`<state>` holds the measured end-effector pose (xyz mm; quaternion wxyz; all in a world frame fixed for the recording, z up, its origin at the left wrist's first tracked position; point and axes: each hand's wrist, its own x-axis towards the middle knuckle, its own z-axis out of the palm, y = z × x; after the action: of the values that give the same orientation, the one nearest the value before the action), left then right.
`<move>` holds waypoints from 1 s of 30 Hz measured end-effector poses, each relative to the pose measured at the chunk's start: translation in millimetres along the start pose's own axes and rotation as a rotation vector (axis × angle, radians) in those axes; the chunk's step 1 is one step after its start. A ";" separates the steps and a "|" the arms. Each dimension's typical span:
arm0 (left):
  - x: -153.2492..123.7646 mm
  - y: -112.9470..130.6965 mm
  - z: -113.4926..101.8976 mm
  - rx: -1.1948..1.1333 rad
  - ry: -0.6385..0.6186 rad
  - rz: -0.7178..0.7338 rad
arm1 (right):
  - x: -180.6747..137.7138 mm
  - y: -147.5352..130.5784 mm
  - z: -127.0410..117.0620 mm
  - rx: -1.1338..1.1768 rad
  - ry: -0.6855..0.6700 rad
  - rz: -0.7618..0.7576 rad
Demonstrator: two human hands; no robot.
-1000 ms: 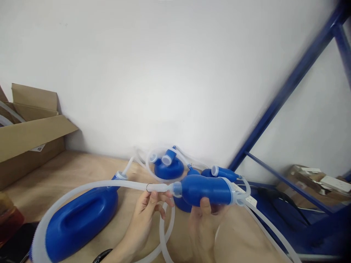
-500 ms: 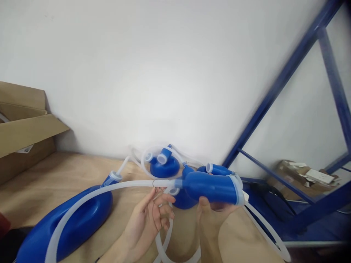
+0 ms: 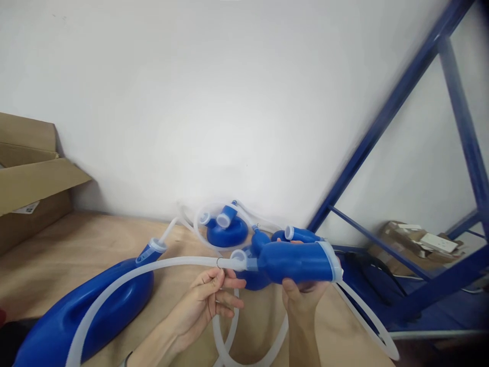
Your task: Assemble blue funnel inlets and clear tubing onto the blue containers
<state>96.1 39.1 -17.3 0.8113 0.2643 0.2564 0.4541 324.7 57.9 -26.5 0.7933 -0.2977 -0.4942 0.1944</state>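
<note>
My right hand point(image 3: 301, 295) grips a blue plastic bottle point(image 3: 296, 261) from below, thumb on its near side. The bottle lies level in the air, its pale-rimmed wide end to the right and its narrow blue neck to the left. A translucent white hose point(image 3: 168, 262) meets that neck and arcs down to the lower left. My left hand point(image 3: 212, 295) pinches a thin dark wire clip point(image 3: 218, 262) around the hose, a little left of the neck. Its thumb and index finger are together, the other fingers loosely spread. The fingertips partly hide the clip's ends.
A large blue container point(image 3: 95, 316) with a capped spout lies at left. Several smaller blue bottles point(image 3: 227, 233) and coiled hoses stand by the white wall. An open cardboard box point(image 3: 42, 186) is at far left. A blue metal frame point(image 3: 374, 137) rises at right.
My left thumb and index finger have closed on the wire clip, whose ends showed before. The clip sits slightly nearer the bottle's neck. My right hand still holds the bottle; the view has shifted slightly.
</note>
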 end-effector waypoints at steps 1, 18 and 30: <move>0.7 -1.6 0.2 0.013 -0.014 0.006 | 1.7 -1.6 -0.7 0.003 -0.020 -0.004; 5.0 -30.9 -0.2 0.131 0.024 0.085 | 1.3 -8.3 16.8 -0.124 -0.119 -0.232; 5.2 -45.0 -5.4 0.073 -0.076 0.209 | -11.5 -10.8 34.8 -0.087 -0.122 -0.097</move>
<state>122.0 24.5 -51.9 0.7585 0.3361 0.2130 0.5161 288.5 52.6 -15.3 0.7567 -0.2950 -0.5634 0.1518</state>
